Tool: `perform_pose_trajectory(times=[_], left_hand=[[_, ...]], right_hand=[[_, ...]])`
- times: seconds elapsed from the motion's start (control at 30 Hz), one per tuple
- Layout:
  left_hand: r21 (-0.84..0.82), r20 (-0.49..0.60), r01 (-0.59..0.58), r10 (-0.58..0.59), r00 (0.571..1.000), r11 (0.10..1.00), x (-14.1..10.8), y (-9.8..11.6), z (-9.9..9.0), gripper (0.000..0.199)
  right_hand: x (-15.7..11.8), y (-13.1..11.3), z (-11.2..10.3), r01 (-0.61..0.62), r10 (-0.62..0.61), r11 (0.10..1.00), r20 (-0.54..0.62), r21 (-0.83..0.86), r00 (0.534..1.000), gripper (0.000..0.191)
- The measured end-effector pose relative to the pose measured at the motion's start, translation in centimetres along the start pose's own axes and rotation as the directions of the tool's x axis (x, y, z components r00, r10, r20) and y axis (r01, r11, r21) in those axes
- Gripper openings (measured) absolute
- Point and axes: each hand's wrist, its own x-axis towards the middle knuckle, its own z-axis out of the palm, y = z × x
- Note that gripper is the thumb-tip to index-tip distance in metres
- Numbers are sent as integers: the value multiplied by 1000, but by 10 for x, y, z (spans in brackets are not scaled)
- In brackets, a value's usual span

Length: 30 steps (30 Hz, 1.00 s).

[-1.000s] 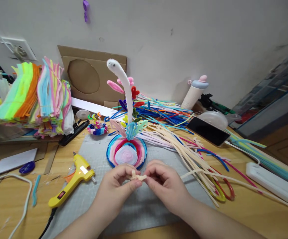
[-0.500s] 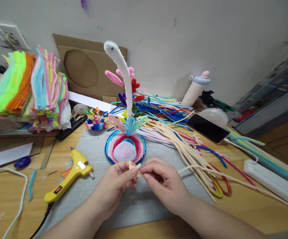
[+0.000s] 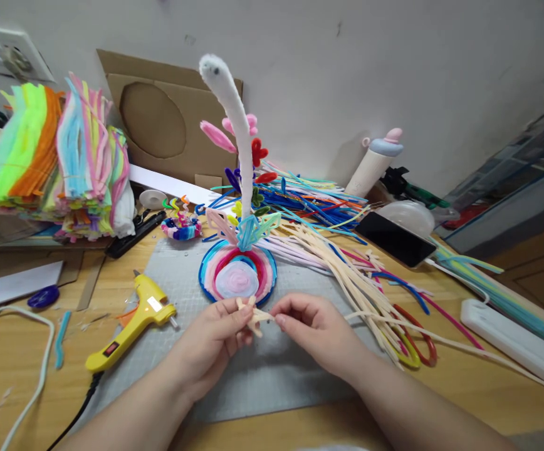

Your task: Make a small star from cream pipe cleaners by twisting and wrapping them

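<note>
A small cream pipe-cleaner piece [image 3: 255, 316] with several short arms is pinched between the thumb and fingers of my left hand [image 3: 225, 329]. My right hand [image 3: 312, 326] pinches the tip of one arm on its right side. Just beyond both hands stands a pipe-cleaner sculpture: a round base [image 3: 237, 279] ringed in blue, pink and red, with a tall white curved stem [image 3: 244, 138] and coloured flowers around it. Loose cream pipe cleaners [image 3: 347, 275] fan out to the right, and one long strand runs behind my right hand.
A yellow glue gun [image 3: 133, 322] lies left on the grey mat [image 3: 253, 388]. Bundled pipe cleaners [image 3: 32, 144] are stacked at back left before cardboard [image 3: 206, 131]. A phone [image 3: 394, 239], bottle [image 3: 375, 161] and white power strip [image 3: 516, 341] are on the right.
My hands are slightly farther apart, and more of the cream piece shows between them, with one arm stretched toward my right hand. The whole view has shifted slightly.
</note>
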Motion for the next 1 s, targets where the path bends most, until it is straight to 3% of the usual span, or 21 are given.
perform_pose_trajectory(times=[0.13,0.27,0.33,0.43,0.5,0.53,0.63,0.7,0.77,0.9,1.0], left_hand=[[-124,-22,1,-4,1000,992,1,-1,1,9],[-107,-54,-72,66,996,992,0,-5,5,10],[-16,-83,-145,144,986,989,-1,-8,7,13],[202,-134,-232,262,956,951,-1,-8,9,18],[339,-131,-232,290,948,912,-1,-6,10,22],[384,-121,-215,280,952,898,-2,-4,10,24],[430,-55,-123,162,985,894,-3,3,8,26],[402,7,-56,58,998,914,-4,7,7,25],[333,68,3,-27,997,943,-6,8,5,23],[144,123,62,-80,989,988,-8,7,1,19],[63,142,111,-119,983,992,-8,5,0,19]], right_hand=[[-4,8,14,65,-66,998,-53,-28,996,5],[-11,12,22,199,-219,954,-70,-226,973,6],[-15,11,21,271,-303,879,-21,-392,953,9],[-18,9,17,362,-400,678,92,-640,912,13],[-18,6,13,402,-435,581,147,-708,888,15],[-18,5,11,416,-444,574,159,-705,882,15],[-13,1,4,392,-411,731,98,-558,906,13],[-9,-2,1,305,-315,882,33,-360,949,9],[-7,-3,-2,217,-217,962,18,-169,976,8],[-6,0,-1,173,-174,984,11,41,985,12],[-7,3,3,211,-212,977,7,33,977,13]])
